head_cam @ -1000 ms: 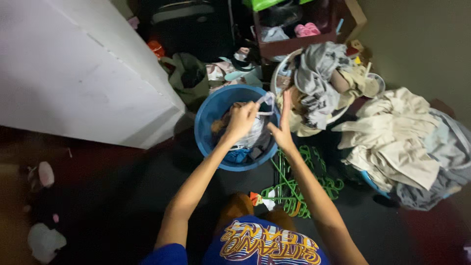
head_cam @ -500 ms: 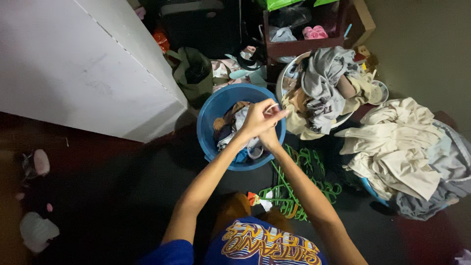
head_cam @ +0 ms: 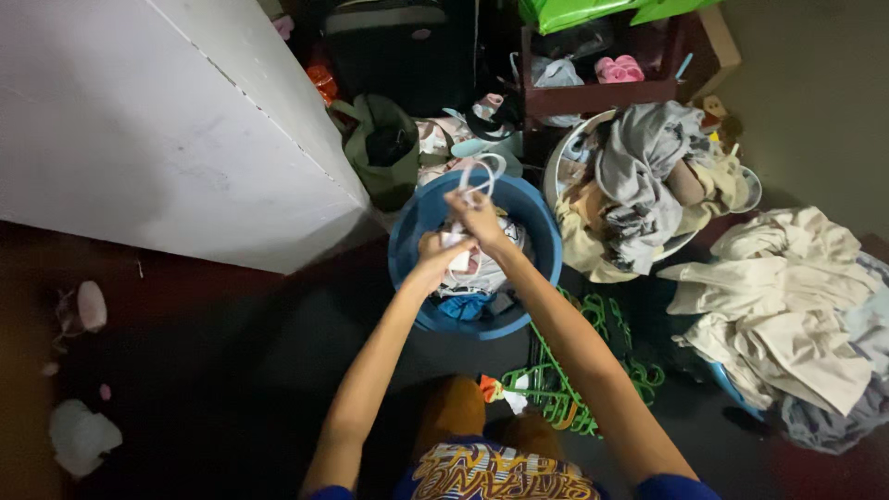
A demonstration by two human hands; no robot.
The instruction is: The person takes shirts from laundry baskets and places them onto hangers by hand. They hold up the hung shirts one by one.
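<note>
While both arms reach forward over a blue round tub (head_cam: pixel 407 231) set on the dark floor, the right hand (head_cam: pixel 477 215) is raised above the tub's far side with its fingers pinched on a thin white strap (head_cam: pixel 482 174) that loops upward from the grip, and the left hand (head_cam: pixel 433 256) sits just below and nearer, closed around the pale garment (head_cam: pixel 477 264) the strap belongs to — the cloth hangs from both hands down into the tub. Tub contents: mixed laundry, pale and dark pieces, with a blue item (head_cam: pixel 456 306) at the near edge. Right of the tub, touching or nearly so: a white round basket (head_cam: pixel 559 153) heaped with grey and cream clothes. Further right: a loose pile of cream and grey fabric (head_cam: pixel 787 315) on the floor. Near the person's knees, right of the tub: a bundle of green plastic hangers (head_cam: pixel 593 366). Behind the tub: an olive green bag (head_cam: pixel 380 153), open at the top, and a dark wooden shelf (head_cam: pixel 602 91) holding pink slippers (head_cam: pixel 620 68). Left of the tub — a large white slanted panel (head_cam: pixel 139 130). Far left on the floor: small pale objects, too dim to identify.
</note>
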